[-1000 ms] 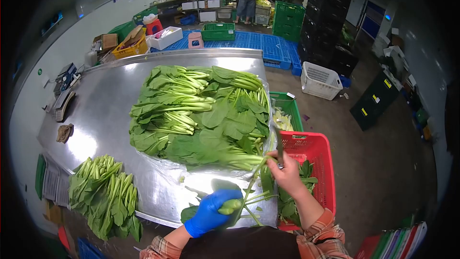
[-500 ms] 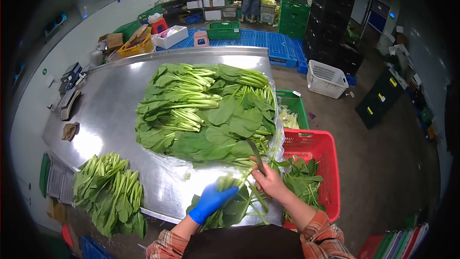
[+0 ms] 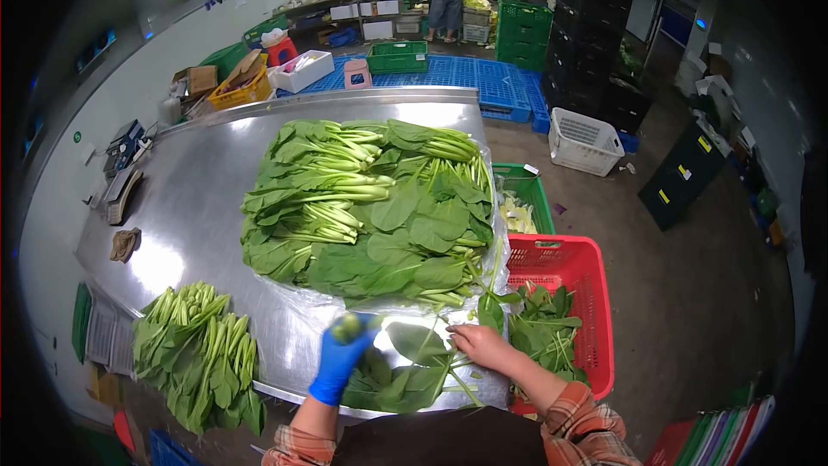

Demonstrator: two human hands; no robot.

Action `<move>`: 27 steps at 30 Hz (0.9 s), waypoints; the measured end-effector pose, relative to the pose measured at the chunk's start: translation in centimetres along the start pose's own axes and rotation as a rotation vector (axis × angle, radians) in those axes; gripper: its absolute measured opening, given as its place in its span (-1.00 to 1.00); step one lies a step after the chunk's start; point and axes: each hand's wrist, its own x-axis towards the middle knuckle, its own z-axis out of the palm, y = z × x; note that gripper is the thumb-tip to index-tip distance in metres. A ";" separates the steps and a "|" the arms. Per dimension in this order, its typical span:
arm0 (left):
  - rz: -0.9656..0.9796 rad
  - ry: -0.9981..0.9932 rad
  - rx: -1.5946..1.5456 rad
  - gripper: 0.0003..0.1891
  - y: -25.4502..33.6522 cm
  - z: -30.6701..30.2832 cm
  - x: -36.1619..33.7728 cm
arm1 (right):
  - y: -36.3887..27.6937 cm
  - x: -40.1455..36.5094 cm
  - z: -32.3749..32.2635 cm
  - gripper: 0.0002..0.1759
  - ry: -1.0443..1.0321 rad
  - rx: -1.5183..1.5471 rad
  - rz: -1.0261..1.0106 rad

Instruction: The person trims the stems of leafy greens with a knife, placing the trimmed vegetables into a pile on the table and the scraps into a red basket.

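Plainly, the left hand point(image 3: 338, 361), in a blue glove, has its grip closed round the stem end of a bunch of greens point(image 3: 405, 375); the stems are raised just off the worktop point(image 3: 198, 198) near its front edge, and the leaves trail back toward the person. The right hand point(image 3: 479, 345) lies low over loose stems just beside the bunch; I cannot tell whether its grip holds anything, since the fingers curl out of sight. The likely trouble is at that edge; the leaves hang close to it, so a slack hold could let outer leaves slide to the floor rather than into the red crate point(image 3: 595, 293). The big pile point(image 3: 371, 207) sits near, on a glossy sheet; a careless sweep of either hand could drag stalks off it and mix them with the bunch.
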 end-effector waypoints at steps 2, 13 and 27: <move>0.067 0.028 -0.079 -0.79 1.0 -2.2 -0.1 | 1.6 0.2 -1.0 -0.71 0.080 -0.053 0.096; -0.027 -0.123 -0.115 -0.72 1.6 -1.0 -0.9 | 8.2 6.8 -2.6 -0.69 0.477 -0.026 0.227; 0.779 -0.381 0.617 -0.57 2.4 3.6 -3.2 | -6.8 2.7 -7.9 -0.73 0.156 0.667 0.478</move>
